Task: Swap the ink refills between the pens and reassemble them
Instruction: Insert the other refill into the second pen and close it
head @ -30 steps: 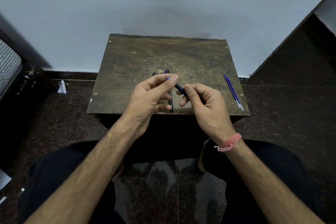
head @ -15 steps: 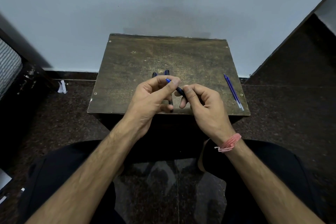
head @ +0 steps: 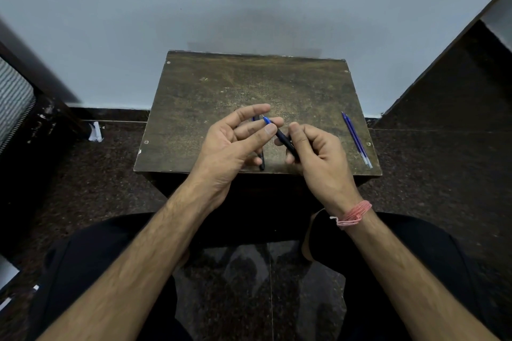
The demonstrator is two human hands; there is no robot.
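Head view: we hold the dark pen barrel (head: 285, 142) over the table's (head: 194, 108) near edge, its blue refill tip (head: 266, 120) poking out toward 11 o'clock. Our right hand (head: 318, 158) wraps the barrel firmly; our left hand (head: 235, 144) pinches near the tip. We should push the refill straight, without bending it. A spare refill (head: 356, 139) lies at 3 o'clock; another pen (head: 261, 162) rests underneath.

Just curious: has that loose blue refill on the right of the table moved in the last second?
No. The refill lies at the same slant along the table's right edge, its lower tip near the front right corner, as before.
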